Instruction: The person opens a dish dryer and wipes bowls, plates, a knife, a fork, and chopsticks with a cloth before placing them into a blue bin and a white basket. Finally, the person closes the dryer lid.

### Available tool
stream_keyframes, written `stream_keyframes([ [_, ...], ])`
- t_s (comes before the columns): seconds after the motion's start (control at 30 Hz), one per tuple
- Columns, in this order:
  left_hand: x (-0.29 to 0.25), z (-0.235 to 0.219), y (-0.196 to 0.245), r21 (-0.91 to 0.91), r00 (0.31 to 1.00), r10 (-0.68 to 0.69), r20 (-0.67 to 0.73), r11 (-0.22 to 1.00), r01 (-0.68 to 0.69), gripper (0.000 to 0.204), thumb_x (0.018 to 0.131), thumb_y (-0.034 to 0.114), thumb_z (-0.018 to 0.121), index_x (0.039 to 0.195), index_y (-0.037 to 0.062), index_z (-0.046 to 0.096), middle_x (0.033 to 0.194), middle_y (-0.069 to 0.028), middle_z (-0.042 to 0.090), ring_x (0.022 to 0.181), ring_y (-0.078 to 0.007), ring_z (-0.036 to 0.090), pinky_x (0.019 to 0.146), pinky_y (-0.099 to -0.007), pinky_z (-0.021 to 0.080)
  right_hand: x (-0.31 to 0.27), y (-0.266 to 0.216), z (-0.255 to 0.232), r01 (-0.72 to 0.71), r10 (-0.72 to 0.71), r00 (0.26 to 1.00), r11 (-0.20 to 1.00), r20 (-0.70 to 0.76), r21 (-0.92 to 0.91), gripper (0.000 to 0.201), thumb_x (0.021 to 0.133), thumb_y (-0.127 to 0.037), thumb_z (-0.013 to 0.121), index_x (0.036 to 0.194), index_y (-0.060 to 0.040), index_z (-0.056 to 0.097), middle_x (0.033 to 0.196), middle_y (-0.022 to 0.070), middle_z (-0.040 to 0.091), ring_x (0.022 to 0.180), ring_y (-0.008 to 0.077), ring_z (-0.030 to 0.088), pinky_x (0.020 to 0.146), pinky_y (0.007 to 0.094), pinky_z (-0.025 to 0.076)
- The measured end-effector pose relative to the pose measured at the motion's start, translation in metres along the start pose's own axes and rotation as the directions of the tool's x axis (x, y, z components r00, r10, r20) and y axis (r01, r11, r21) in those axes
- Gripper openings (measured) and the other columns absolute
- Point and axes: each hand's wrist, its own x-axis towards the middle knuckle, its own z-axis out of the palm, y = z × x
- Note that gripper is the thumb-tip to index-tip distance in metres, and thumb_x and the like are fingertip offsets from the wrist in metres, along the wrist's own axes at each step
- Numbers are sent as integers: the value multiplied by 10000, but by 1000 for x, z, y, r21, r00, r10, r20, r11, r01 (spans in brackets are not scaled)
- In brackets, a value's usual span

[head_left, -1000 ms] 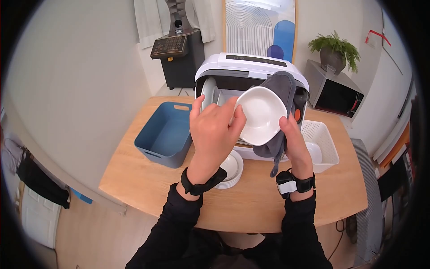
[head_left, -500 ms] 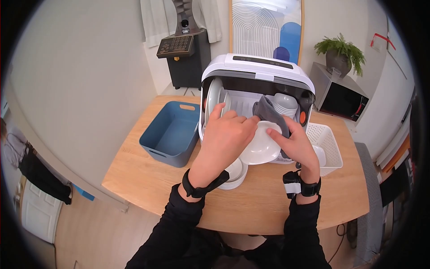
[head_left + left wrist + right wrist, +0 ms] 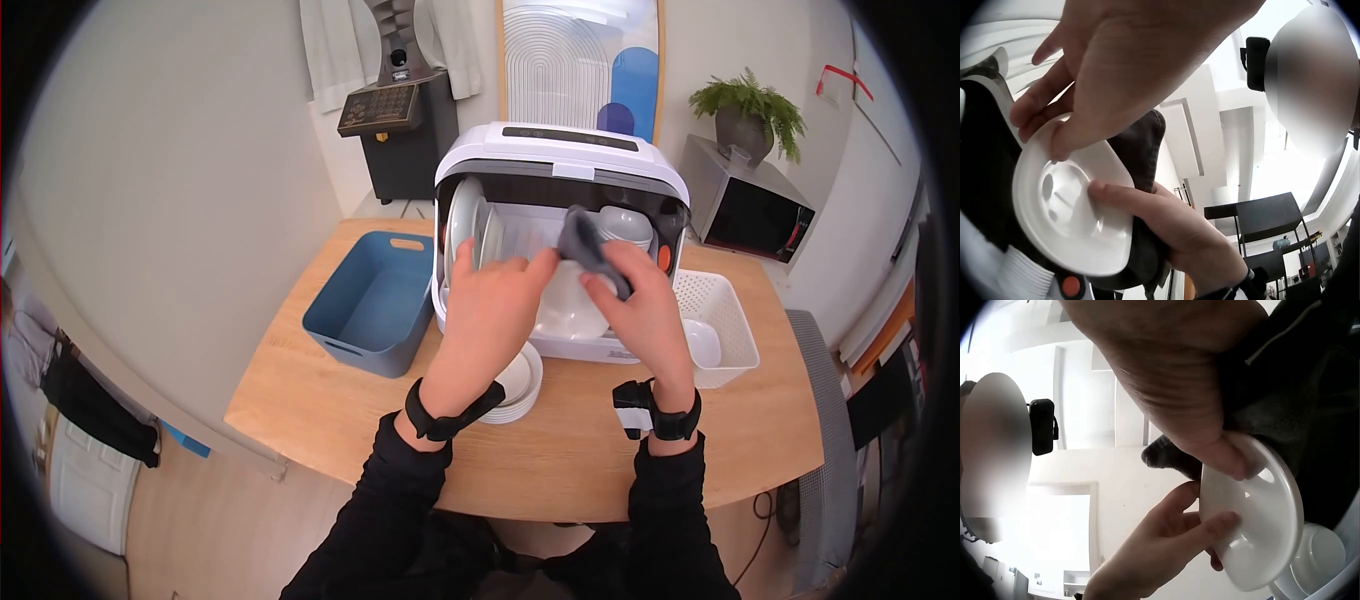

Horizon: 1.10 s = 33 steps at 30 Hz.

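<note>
A white bowl (image 3: 570,305) is held up in front of the open white machine (image 3: 590,347). My left hand (image 3: 490,310) pinches its left rim, thumb inside the bowl, as the left wrist view shows. My right hand (image 3: 650,315) grips the other side through a dark grey cloth (image 3: 585,245), its thumb (image 3: 1235,464) on the inner surface. In the left wrist view the cloth (image 3: 1141,140) lies behind the bowl (image 3: 1072,206). Inside the machine, plates (image 3: 465,215) stand upright at the left and bowls (image 3: 627,224) are stacked at the right.
A blue basket (image 3: 368,300) stands at the left of the table (image 3: 570,450). White stacked dishes (image 3: 517,385) sit in front of the machine. At the right is a white perforated basket (image 3: 725,310) with a white dish (image 3: 701,343) inside. Behind it, a microwave (image 3: 755,215) bears a potted plant.
Since a second ago the bowl has come lower and tipped, its inside no longer facing the head camera. The cloth has bunched around its upper right edge, and the right hand has turned inward over it.
</note>
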Motion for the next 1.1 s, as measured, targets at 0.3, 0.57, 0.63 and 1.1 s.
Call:
stream_keyframes([
  [0.3,3,-1,5,-351,971,-237,-36,913,210,322,891,214,688,1158,73,575,730,-78,668,678,-250,652,922,-494,430,3,7,12,-100,132,971,981,-198,164,345,911,-194,644,1191,6,608,1132,151,631,1001,308,628,863,345,479],
  [0.57,4,-4,-6,-385,957,-277,-89,896,223,218,902,139,645,1041,4,546,662,-167,611,601,-342,582,551,-423,443,1,1,7,-133,132,990,731,53,669,617,1037,-470,418,1423,12,431,1391,107,517,1273,201,485,1089,315,335],
  [0.63,3,-9,-7,-407,953,-299,-41,877,257,226,899,130,646,1059,3,550,667,-163,609,588,-340,566,568,-422,444,6,0,7,-155,148,984,437,100,886,637,1048,-507,339,1428,-4,428,1402,104,519,1300,214,468,1105,329,326],
  [1.1,2,-15,7,-211,969,-150,-197,972,108,195,914,83,633,1105,105,599,526,-28,524,487,-216,509,936,-463,436,8,-5,4,-232,196,973,779,124,583,322,900,-160,703,1173,-3,639,1070,32,622,1020,113,562,906,257,443],
])
